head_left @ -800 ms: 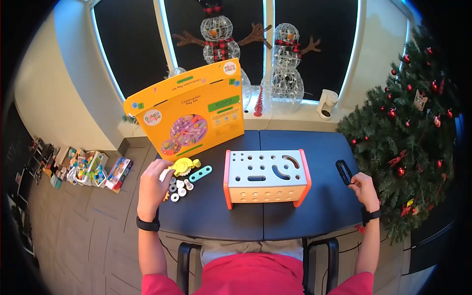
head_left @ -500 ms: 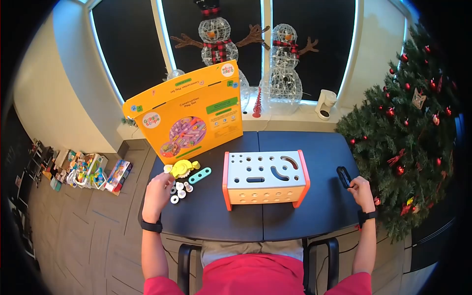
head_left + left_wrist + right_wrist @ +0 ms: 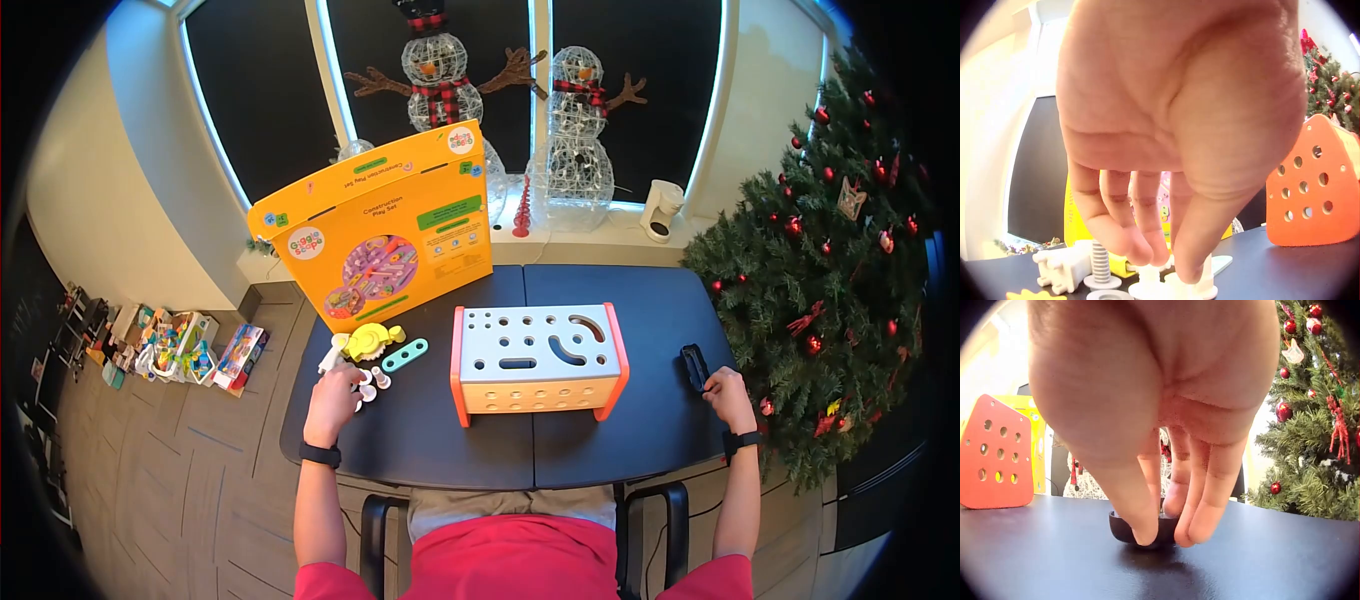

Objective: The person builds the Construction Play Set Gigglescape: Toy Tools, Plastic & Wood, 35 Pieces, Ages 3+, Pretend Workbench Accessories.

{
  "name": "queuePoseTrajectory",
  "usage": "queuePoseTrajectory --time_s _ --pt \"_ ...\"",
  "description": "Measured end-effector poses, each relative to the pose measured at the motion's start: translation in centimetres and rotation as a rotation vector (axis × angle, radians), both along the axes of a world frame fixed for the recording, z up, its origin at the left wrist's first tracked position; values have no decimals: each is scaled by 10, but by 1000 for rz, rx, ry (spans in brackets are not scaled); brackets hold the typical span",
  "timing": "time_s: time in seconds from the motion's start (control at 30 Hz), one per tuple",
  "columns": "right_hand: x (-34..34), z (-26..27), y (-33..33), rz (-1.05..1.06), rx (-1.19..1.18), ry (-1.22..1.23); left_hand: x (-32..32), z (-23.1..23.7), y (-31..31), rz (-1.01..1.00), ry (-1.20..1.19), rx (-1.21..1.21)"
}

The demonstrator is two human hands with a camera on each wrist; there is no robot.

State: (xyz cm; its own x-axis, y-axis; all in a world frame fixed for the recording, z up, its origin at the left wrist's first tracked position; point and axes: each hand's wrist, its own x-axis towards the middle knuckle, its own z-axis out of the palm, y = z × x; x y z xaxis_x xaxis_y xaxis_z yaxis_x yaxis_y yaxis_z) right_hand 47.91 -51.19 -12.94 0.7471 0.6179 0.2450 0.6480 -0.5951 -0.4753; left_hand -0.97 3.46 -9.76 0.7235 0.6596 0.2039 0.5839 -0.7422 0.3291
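Fingers [image 3: 1188,256] of the left hand [image 3: 335,405] point down among white pieces [image 3: 382,378] at the left of a dark blue desk [image 3: 650,430]; the thumb stands near the bent fingertips, and whether they grip a piece cannot be told. In the left wrist view, a grey screw [image 3: 1101,265] stands upright near those fingers, with a knobbed white block [image 3: 1063,269] just beside it, and a grey ring [image 3: 1110,295] and a toothed orange piece [image 3: 1035,295] show lower down. Just beyond the hand lie a yellow piece [image 3: 368,341] and a teal strip [image 3: 410,352] with holes.

At the opposite side of the desk, the right hand [image 3: 731,393] pinches a black oval piece [image 3: 694,368] between thumb and fingers. The right wrist view shows this piece low over the desk, its rim partly hidden by the thumb; whether it touches the surface is hard to tell.

Between the hands and well apart from both stands a toy bench [image 3: 543,368] with a pale blue, slotted top and orange-red end panels. A yellow carton [image 3: 400,235] stands behind the loose pieces. Past the desk are two wire snowmen [image 3: 440,75] by the windows and, to the right, a decorated tree [image 3: 810,260].
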Motion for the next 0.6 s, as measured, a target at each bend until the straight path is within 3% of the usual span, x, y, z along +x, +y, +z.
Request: queuePoseTrajectory --time_s 0.17,0.43,0.6 --pt "-17 30 6 -28 -73 -17 1 -6 -2 18 48 29" --pt "-33 81 23 33 73 -133 2 -29 5 56 22 67" --pt "-48 114 35 81 153 -241 -4 -18 -3 66 -20 69"
